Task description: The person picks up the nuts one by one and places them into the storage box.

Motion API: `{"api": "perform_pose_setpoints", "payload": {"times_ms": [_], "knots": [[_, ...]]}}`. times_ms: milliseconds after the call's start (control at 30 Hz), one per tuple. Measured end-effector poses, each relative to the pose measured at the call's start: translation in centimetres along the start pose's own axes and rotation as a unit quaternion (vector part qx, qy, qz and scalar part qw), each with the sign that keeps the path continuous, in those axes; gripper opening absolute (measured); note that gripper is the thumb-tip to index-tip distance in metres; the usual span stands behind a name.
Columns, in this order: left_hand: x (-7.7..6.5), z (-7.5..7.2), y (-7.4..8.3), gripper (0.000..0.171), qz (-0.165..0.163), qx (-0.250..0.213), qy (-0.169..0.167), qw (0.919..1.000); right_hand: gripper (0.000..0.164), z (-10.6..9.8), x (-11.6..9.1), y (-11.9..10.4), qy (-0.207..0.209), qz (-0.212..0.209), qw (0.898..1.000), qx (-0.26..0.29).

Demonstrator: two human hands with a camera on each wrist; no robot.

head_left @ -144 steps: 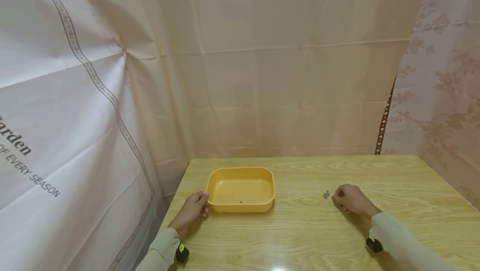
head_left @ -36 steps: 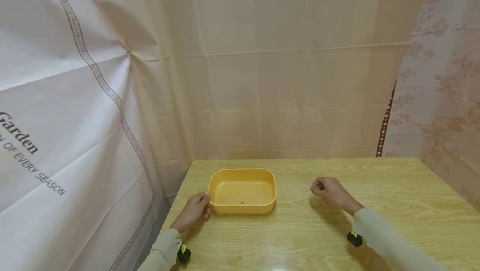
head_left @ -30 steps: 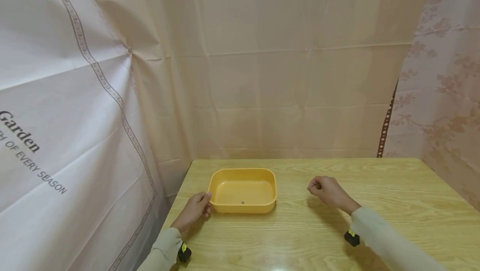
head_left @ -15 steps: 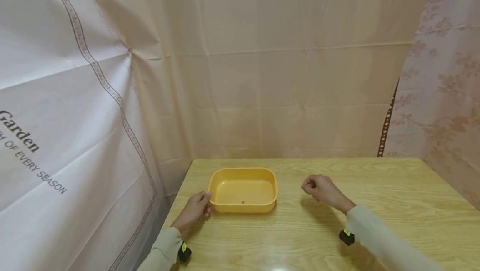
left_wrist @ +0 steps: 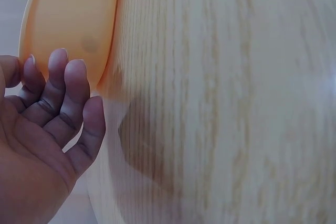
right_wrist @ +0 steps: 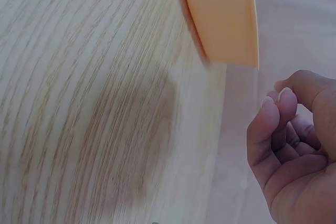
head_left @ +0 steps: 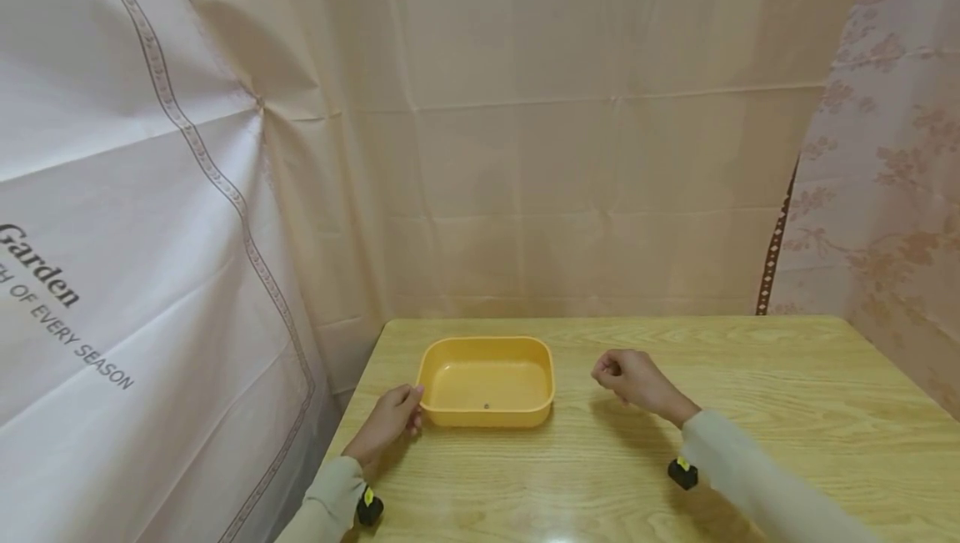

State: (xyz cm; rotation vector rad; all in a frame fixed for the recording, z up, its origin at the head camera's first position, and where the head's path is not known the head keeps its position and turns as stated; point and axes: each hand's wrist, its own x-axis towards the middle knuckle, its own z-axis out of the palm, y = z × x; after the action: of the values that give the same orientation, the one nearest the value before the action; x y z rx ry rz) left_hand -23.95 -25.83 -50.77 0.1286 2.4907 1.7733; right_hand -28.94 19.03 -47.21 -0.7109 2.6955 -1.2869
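A yellow rectangular plastic tray (head_left: pixel 483 418) with rounded corners rests on the table. My left hand (head_left: pixel 386 420) pinches its left rim between thumb and forefinger; in the left wrist view the other fingers (left_wrist: pixel 76 85) are loosely bent beside its wall. One tiny grey metal piece (head_left: pixel 486 406), nut-like, lies inside near the front wall. My right hand (head_left: pixel 637 378) is raised over the table, right of the tray and apart from it. Its thumb and fingertips (right_wrist: pixel 268 116) are pinched together; the tiny piece between them is almost wholly hidden.
The wood-grain table (head_left: pixel 787 418) extends right and forward. Beige cloth (head_left: pixel 570 193) hangs behind its far edge, with printed cloth (head_left: pixel 135 276) on the left. Black wrist cameras (head_left: pixel 683 473) hang beneath both sleeves.
My right hand has moved left, away from the small pile of grey pieces seen 4.8 s ago, toward the tray. That pile is hidden now in the head view. My left hand stays on the rim.
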Motion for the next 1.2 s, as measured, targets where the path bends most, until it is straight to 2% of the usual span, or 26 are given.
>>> {"api": "perform_pose_setpoints", "payload": {"times_ms": [600,767,1000,1200], "knots": [[0.0,0.0,0.0,0.041,0.000,-0.008,0.003,1.0000,0.012,1.5,0.8,-1.5,-0.013,-0.014,1.000,0.020],[0.1,0.1,0.1,0.041,-0.001,-0.005,0.002,1.0000,0.010,2.0,1.1,-2.1,-0.020,-0.021,0.999,0.021],[0.0,0.1,0.1,0.042,-0.005,0.000,0.004,1.0000,0.015,2.5,1.4,-2.4,-0.021,-0.041,0.999,0.014],[0.2,0.2,-0.1,0.043,-0.006,0.010,0.015,0.9998,0.012,2.9,1.8,-2.7,-0.021,-0.039,0.999,0.010]]}}
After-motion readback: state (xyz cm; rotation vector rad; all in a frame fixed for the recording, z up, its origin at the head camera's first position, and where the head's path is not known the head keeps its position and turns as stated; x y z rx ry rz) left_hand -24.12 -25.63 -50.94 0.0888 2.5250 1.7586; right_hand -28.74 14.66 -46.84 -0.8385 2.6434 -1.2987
